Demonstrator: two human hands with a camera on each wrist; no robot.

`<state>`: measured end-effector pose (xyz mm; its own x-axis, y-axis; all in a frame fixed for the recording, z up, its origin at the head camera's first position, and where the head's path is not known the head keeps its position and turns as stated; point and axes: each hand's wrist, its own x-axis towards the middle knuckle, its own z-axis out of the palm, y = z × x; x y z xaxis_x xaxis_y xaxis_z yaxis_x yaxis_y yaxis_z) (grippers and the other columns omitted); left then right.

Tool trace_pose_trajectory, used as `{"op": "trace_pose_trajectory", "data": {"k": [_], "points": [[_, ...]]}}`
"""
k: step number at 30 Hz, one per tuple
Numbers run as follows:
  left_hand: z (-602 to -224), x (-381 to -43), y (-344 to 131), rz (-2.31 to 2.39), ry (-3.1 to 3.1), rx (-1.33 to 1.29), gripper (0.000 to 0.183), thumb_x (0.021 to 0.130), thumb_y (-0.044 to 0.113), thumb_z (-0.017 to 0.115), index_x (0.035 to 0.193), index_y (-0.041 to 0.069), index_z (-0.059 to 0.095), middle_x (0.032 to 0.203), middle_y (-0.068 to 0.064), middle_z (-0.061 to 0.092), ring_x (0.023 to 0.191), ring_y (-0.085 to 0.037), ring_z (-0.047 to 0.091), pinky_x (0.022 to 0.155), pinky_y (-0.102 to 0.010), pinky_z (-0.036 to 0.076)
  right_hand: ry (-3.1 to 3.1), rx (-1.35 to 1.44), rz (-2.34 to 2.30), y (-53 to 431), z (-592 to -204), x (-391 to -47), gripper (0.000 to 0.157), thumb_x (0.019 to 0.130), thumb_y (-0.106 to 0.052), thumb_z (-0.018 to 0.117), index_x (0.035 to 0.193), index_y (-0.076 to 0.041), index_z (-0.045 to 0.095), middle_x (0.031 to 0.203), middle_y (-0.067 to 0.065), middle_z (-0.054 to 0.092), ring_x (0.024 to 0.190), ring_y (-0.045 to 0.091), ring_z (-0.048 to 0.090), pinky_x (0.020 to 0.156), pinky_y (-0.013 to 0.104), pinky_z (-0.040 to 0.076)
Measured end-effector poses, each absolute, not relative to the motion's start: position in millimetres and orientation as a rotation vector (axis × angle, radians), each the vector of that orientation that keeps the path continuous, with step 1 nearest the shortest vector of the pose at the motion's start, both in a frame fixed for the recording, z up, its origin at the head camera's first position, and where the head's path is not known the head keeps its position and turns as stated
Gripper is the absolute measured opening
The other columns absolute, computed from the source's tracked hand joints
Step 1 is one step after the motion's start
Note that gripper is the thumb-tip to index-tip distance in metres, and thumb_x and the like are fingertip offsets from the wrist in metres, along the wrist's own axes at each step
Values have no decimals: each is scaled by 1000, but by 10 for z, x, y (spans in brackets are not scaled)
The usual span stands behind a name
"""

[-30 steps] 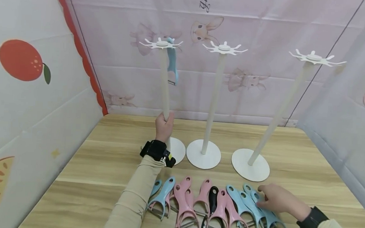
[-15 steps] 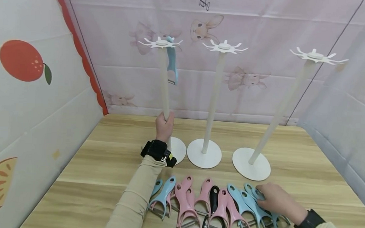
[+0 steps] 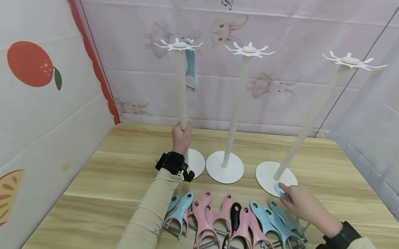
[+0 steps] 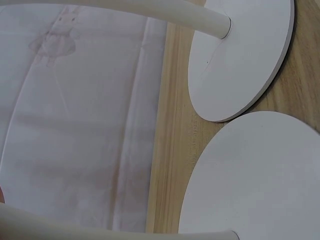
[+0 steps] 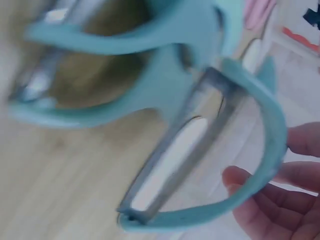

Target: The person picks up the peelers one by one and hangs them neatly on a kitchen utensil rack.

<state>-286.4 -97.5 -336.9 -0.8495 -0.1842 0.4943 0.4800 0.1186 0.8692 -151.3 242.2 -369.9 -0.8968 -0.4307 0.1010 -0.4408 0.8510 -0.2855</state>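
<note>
Pale blue plastic shows at the fingers of the right hand (image 3: 302,207), which pinch a peeler (image 3: 283,193) by its handle at the near rim of the right stand (image 3: 265,178)'s base; its blade end lies toward the wrist. The left hand (image 3: 181,136) wraps its fingers round the pole of the left stand (image 3: 182,91), where a hanging blue peeler (image 3: 190,65) dangles from the hooks. That base and the centre stand (image 3: 234,122)'s almost meet; a wider gap parts centre from right. Pink peelers (image 3: 201,218), a black peeler (image 3: 235,216) and blue peelers (image 3: 283,228) lie bunched, a narrow band of counter (image 3: 118,173) between handles and bases. Broader wood stretches left of the left arm. The back edge runs along rabbit-print cloth (image 3: 207,102).
</note>
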Motion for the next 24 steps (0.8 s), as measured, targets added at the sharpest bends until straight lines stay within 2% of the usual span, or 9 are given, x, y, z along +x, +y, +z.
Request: {"op": "trace_pose_trajectory", "data": {"k": [8,10,12,16,19,24], "points": [[-3471,-2976,-1029,-1763,-1904,-267,34,90,5,49,60,10,35,51,4,31,41,-5,29,42,-22,25,-2691,818,504,2061,-3500,-1687,34,79,-2,66,110,10,58,57,-8,39,47,0,28,42,19,28],[-3530,-3030,-1038,-1755,-1915,-254,35,91,7,48,59,11,34,50,4,30,41,-6,28,42,-23,24,-2600,849,555,1943,-3452,-1743,34,79,-1,66,111,10,57,58,-8,41,48,0,33,43,18,30],[-3589,-3084,-1040,-1752,-1926,-236,36,91,9,49,60,12,34,50,4,29,41,-6,27,41,-23,23,-2533,867,654,1816,-3389,-1799,36,80,1,65,113,11,56,61,-5,50,51,2,45,45,19,36],[-3614,-3098,-1020,-1749,-1930,-229,35,91,11,49,60,12,33,51,3,29,42,-8,27,42,-23,23,-2445,854,860,1551,-3260,-1899,38,84,0,61,120,10,53,78,9,65,68,17,64,55,25,48],[-3613,-3098,-1008,-1744,-1923,-227,35,90,10,50,60,12,32,51,3,30,43,-9,28,43,-24,23,-2394,839,939,1362,-3176,-1979,39,85,-1,60,122,8,52,89,16,67,74,23,66,59,30,51],[-3623,-3117,-1014,-1730,-1931,-222,36,90,10,51,60,12,32,51,3,30,44,-9,29,43,-24,24,-2329,827,1066,1107,-3043,-2131,41,86,-1,59,124,9,49,95,19,65,80,26,65,65,34,51]]}}
